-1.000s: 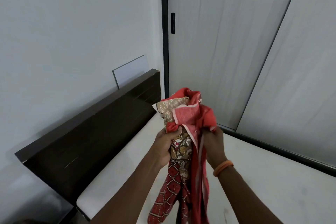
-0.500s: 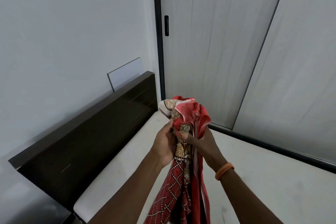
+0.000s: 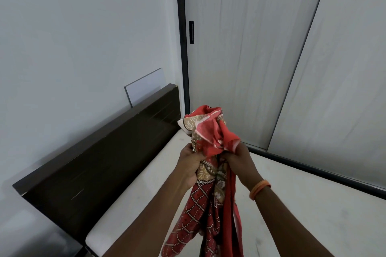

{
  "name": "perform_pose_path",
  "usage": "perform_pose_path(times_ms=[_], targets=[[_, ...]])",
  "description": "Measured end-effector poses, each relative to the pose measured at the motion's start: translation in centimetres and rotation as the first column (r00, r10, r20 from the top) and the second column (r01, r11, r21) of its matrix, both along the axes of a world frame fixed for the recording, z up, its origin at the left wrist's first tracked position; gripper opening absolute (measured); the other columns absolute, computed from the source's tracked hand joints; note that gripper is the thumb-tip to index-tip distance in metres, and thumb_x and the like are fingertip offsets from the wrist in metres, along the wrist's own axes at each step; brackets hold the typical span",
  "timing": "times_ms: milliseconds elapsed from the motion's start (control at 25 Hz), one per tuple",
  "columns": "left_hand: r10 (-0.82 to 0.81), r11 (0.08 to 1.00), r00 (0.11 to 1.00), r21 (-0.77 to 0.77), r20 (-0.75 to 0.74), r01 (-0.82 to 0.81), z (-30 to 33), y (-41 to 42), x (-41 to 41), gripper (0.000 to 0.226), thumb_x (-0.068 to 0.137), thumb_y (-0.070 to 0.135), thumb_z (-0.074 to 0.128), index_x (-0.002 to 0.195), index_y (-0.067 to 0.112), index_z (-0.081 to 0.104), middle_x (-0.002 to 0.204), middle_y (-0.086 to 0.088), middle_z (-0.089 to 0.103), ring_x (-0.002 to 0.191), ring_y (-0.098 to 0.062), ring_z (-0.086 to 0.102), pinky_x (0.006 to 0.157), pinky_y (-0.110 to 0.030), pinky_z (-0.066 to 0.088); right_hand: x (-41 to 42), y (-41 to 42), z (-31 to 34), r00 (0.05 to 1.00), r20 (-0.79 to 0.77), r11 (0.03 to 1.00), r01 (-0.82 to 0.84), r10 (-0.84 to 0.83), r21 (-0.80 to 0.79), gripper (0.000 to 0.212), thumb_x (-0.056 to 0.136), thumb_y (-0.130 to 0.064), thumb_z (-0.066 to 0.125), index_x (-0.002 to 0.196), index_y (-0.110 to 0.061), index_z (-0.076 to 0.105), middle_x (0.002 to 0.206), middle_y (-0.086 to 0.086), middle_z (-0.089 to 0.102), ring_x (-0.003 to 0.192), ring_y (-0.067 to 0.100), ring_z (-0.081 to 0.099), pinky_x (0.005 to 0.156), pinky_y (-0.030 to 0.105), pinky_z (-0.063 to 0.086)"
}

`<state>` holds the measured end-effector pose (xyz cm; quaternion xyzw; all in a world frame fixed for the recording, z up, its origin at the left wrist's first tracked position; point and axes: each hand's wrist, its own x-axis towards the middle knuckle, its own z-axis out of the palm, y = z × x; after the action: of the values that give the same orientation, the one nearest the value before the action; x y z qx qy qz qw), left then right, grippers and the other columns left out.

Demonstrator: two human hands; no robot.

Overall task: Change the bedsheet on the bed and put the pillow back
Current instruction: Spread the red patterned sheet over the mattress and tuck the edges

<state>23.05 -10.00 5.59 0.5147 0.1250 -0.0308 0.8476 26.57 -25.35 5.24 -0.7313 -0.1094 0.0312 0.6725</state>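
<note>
Gripping bunched bedsheet (image 3: 211,144) — both hands

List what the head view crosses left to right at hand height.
dark wooden headboard → bare white mattress → left hand → bunched red patterned bedsheet → right hand → sliding wardrobe door

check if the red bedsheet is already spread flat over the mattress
No, the red patterned bedsheet is bunched up, gripped by the left hand and right hand above the bare white mattress.
</note>
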Motion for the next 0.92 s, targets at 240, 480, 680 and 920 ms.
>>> perform_pose_path(times_ms=[240,480,680,920], targets=[[0.091,0.988,0.995,-0.120,-0.041,-0.095,0.2,3.1,0.3,0.047,0.075,0.011,0.076,0.120,0.005,0.064,0.112,-0.020,0.071,0.100,-0.036,0.070,0.084,-0.047,0.057,2.1,-4.5,1.1,0.901,-0.345,0.785,0.408,-0.263,0.467,0.023,0.087,0.003,0.061,0.107,-0.005,0.068,0.093,0.016,0.072,0.083,0.030,0.070,0.066,0.035,0.060],[0.087,0.995,0.989,-0.035,-0.115,-0.092,-1.5,1.2,-0.1,0.035,0.086,0.007,0.070,0.120,0.007,0.064,0.109,-0.018,0.073,0.102,-0.037,0.070,0.094,-0.055,0.052,1.7,-5.1,0.2,0.911,-0.361,0.889,0.321,-0.197,0.326,0.022,0.090,-0.010,0.065,0.112,-0.004,0.065,0.102,0.023,0.071,0.092,0.036,0.070,0.078,0.044,0.060],[0.048,0.996,0.980,0.086,-0.196,-0.032,-2.0,2.6,0.1,0.032,0.089,0.009,0.068,0.120,0.006,0.064,0.109,-0.017,0.073,0.101,-0.035,0.070,0.096,-0.055,0.051,2.4,-7.1,-1.8,0.851,-0.506,0.893,0.332,-0.145,0.304,0.020,0.089,-0.011,0.067,0.108,-0.008,0.066,0.099,0.021,0.073,0.089,0.036,0.072,0.076,0.046,0.059],[0.100,0.885,0.937,0.461,-0.335,0.070,-4.7,8.4,4.4,0.030,0.092,0.011,0.065,0.121,0.008,0.058,0.117,-0.019,0.068,0.103,-0.034,0.067,0.088,-0.044,0.054,6.9,-13.9,-6.1,0.810,-0.556,0.972,0.233,-0.184,0.017,0.031,0.079,-0.015,0.073,0.108,-0.006,0.066,0.100,0.020,0.073,0.086,0.031,0.070,0.084,0.045,0.057]])
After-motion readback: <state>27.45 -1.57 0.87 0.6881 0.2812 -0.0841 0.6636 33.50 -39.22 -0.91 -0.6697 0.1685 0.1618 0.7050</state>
